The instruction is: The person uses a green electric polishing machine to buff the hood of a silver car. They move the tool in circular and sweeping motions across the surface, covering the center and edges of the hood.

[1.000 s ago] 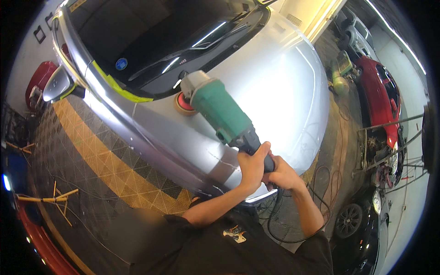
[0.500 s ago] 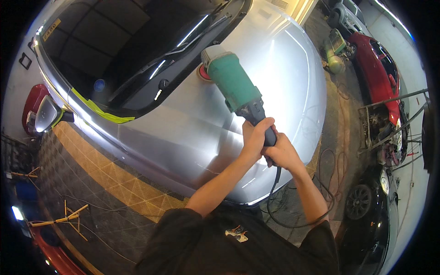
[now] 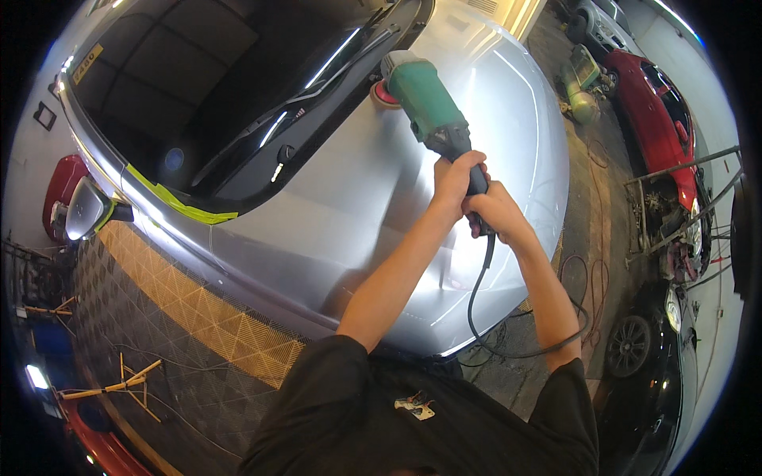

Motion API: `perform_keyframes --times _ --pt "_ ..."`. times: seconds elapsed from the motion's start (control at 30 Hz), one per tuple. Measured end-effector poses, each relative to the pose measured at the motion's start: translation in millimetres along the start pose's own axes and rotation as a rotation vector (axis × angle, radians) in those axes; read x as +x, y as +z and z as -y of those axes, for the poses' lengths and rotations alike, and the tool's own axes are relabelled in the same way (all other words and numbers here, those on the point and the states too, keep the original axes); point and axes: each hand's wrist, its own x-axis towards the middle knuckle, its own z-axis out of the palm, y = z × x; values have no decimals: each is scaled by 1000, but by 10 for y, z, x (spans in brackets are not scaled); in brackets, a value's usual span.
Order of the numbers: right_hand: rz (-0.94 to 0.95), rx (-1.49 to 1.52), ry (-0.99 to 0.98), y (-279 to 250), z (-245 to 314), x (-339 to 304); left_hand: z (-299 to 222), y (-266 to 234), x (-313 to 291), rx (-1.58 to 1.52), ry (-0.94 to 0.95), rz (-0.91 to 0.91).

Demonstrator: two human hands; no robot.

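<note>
A green and black polisher (image 3: 429,99) lies over the silver car's hood (image 3: 333,214), its red pad (image 3: 386,95) on the paint beside the black trim below the windshield. My left hand (image 3: 454,186) is closed round its black handle, on the side toward the green body. Just behind it, my right hand (image 3: 500,211) grips the rear end of the same handle. From there a black power cord (image 3: 474,305) loops down past my right forearm. Some fingers are hidden behind the handle.
Yellow-green masking tape (image 3: 175,204) edges the windshield's near corner, close to the side mirror (image 3: 87,208). A wooden stand (image 3: 127,386) is on the tiled floor at lower left. At right are a red car (image 3: 651,119), a metal frame (image 3: 675,170) and a black car (image 3: 635,397).
Both hands have pushed the polisher farther away and to the right along the hood's windshield edge. My arms stretch out more, and the cord has shifted with them.
</note>
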Motion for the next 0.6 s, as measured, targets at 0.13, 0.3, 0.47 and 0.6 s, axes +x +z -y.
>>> perform_keyframes --times 0.13,0.3,0.47,0.6 --pt "11 -45 17 82 -28 -276 100 -80 -280 24 36 -17" --pt "58 -90 20 196 -73 -566 173 -149 -653 -43 107 -41" --pt "122 -148 -16 366 -153 -810 242 -311 -1005 -34 132 -94" --pt "161 -245 2 449 -193 -1021 277 -380 -1280 -38 149 -125"
